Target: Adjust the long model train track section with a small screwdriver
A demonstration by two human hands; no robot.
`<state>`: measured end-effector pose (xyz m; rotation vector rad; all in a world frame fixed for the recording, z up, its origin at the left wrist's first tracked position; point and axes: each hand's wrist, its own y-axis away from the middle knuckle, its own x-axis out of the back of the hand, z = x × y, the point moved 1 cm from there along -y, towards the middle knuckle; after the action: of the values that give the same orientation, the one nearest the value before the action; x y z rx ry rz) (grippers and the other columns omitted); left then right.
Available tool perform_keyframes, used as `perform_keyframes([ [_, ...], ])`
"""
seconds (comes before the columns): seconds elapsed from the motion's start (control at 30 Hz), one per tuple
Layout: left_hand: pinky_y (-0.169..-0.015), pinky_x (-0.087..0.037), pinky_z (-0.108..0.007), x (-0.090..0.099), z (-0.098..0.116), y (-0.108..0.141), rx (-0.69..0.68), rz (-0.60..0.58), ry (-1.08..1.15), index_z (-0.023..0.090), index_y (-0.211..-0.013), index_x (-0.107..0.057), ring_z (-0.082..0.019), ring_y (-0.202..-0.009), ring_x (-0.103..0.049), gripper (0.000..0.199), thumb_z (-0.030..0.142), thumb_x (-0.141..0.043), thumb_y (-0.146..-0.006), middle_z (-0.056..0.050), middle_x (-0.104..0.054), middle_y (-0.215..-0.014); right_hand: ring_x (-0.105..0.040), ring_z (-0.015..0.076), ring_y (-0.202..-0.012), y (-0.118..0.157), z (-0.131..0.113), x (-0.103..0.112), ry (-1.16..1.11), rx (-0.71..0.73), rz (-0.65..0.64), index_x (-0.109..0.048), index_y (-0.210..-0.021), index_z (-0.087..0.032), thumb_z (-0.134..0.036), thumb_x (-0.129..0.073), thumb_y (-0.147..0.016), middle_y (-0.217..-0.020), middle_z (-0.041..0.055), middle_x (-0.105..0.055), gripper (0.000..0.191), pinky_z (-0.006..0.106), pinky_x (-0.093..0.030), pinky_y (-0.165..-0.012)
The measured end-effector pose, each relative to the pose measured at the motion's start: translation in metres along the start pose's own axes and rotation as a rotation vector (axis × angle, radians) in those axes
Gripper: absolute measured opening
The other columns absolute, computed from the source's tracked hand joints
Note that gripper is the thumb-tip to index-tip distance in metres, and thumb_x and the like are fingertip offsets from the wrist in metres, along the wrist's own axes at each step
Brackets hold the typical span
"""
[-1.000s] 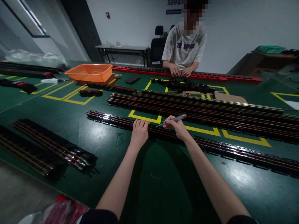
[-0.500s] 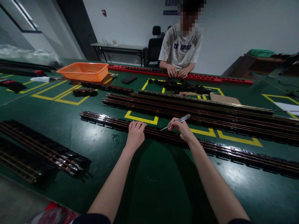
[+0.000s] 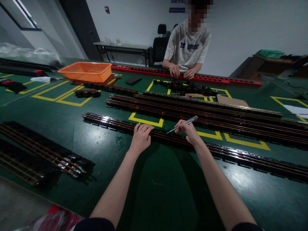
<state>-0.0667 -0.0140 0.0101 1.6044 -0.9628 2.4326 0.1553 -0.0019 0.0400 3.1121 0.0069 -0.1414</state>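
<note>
A long dark rail assembly with copper-coloured strips lies slantwise across the green table. My left hand rests on its middle stretch, the fingers a little apart and lying over the strips. To the right, my right hand is closed around a thin screwdriver with a clear handle. The screwdriver slants down to the left, and its tip is at the rail's strips between my two hands. Whether the tip touches a screw is too small to tell.
More rail assemblies lie just beyond, and others at the left. An orange basket, a black phone and a cardboard piece are farther back. Across the table a person has both hands near a red rack.
My left hand's fingers have spread slightly and shifted a little to the right. My right hand with the screwdriver has moved slightly right. The person's hands opposite have moved apart.
</note>
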Motion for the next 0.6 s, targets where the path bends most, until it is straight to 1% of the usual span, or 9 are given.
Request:
perform_keyframes([
  [0.13,-0.111,-0.023,-0.041,0.002,0.008,-0.001,-0.028,-0.028,0.017,0.020,-0.114,-0.057,-0.018,-0.111,-0.052,0.039,0.013,-0.044,-0.078,-0.003,-0.062,-0.113,-0.053,0.0116,-0.046,0.000,0.000,-0.001,-0.011,-0.002,0.008,-0.059,-0.051,-0.018,-0.028,-0.057,-0.057,-0.047,-0.0004,-0.055,0.012,0.025,-0.043,-0.051],
  [0.27,-0.109,-0.025,-0.045,0.002,0.015,-0.001,-0.029,-0.034,-0.016,0.021,-0.116,-0.056,-0.022,-0.111,-0.052,0.039,0.027,-0.050,-0.078,-0.005,-0.061,-0.115,-0.052,0.0115,-0.047,0.000,0.000,0.000,-0.008,0.000,0.011,-0.058,-0.050,-0.018,-0.027,-0.058,-0.057,-0.047,-0.0004,-0.055,0.012,0.025,-0.043,-0.051],
  [0.37,-0.108,-0.026,-0.045,0.001,0.017,-0.001,-0.024,-0.027,-0.035,0.021,-0.114,-0.057,-0.023,-0.109,-0.052,0.038,0.034,-0.051,-0.079,-0.006,-0.062,-0.113,-0.052,0.0115,-0.047,-0.001,0.001,0.000,-0.006,0.003,0.008,-0.057,-0.050,-0.018,-0.028,-0.057,-0.057,-0.047,-0.0007,-0.054,0.012,0.026,-0.044,-0.051],
  [0.6,-0.106,-0.028,-0.044,-0.003,0.016,-0.002,-0.011,-0.002,-0.062,0.021,-0.108,-0.059,-0.021,-0.105,-0.054,0.031,0.035,-0.050,-0.082,-0.005,-0.063,-0.109,-0.051,0.0108,-0.046,0.000,0.000,0.000,-0.015,0.001,0.026,-0.057,-0.049,-0.018,-0.027,-0.057,-0.057,-0.046,-0.0009,-0.054,0.012,0.025,-0.042,-0.050],
])
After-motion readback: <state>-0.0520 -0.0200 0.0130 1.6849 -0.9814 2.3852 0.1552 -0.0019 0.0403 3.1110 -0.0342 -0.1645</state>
